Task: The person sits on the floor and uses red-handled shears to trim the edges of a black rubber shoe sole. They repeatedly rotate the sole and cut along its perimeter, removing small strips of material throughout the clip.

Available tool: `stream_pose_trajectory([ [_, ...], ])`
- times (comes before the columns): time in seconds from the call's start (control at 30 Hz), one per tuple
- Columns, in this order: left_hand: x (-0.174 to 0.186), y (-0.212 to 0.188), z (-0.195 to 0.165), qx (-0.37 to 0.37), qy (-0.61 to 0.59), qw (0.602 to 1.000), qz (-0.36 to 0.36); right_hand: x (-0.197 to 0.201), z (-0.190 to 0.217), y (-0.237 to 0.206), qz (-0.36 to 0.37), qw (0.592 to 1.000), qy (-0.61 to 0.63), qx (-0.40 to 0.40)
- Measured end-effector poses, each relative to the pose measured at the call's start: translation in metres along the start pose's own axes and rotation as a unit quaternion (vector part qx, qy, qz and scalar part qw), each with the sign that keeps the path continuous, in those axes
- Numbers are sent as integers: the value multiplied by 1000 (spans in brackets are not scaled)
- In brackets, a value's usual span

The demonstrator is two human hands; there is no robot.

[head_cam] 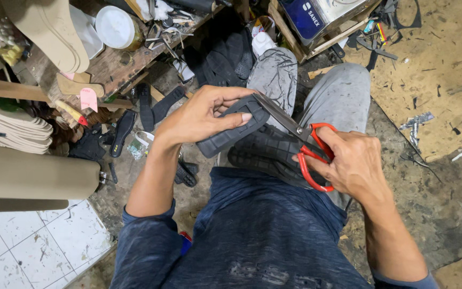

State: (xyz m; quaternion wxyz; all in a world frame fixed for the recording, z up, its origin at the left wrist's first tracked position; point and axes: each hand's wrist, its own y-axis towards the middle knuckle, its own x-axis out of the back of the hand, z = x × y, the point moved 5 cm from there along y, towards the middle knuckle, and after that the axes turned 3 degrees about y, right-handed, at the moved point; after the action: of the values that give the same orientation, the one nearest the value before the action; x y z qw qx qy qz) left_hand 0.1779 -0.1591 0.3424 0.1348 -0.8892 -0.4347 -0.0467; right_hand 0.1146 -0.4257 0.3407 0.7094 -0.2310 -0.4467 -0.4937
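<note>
My left hand (196,118) grips a dark grey rubber shoe sole (231,131) over my lap, thumb on top and fingers curled round its far edge. My right hand (351,163) holds red-handled scissors (308,147). Their steel blades reach up and left to the sole's upper edge, beside my left fingertips. Another black treaded sole (266,152) lies across my grey trousers beneath the first one.
Beige soles (14,128) are stacked at the left, and a cluttered wooden bench (118,59) with a white lid stands above them. Black sole pieces (159,107) lie on the floor ahead. A board (434,69) with offcuts is at the right; white tiles (38,246) lower left.
</note>
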Motion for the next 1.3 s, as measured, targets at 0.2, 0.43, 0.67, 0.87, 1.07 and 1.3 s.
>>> stream_pose_trajectory([
  [0.2, 11, 4, 2, -20, 35, 997, 64, 4, 1, 2, 49, 999, -1, -8],
  [0.43, 1, 5, 4, 37, -12, 983, 179, 9, 5, 4, 47, 997, -4, 62],
  [0.67, 5, 14, 16, 51, 6, 968, 246, -2, -20, -3, 126, 992, -7, 11],
  [0.87, 35, 9, 3, -50, 38, 987, -148, -14, -48, -23, -37, 984, 158, -72],
  [1.07, 37, -25, -4, -190, -259, 858, -402, -49, -62, -40, -114, 884, 404, -204],
  [1.3, -44, 9, 14, -113, -345, 888, -283, -48, -23, -21, -46, 930, 302, -205],
])
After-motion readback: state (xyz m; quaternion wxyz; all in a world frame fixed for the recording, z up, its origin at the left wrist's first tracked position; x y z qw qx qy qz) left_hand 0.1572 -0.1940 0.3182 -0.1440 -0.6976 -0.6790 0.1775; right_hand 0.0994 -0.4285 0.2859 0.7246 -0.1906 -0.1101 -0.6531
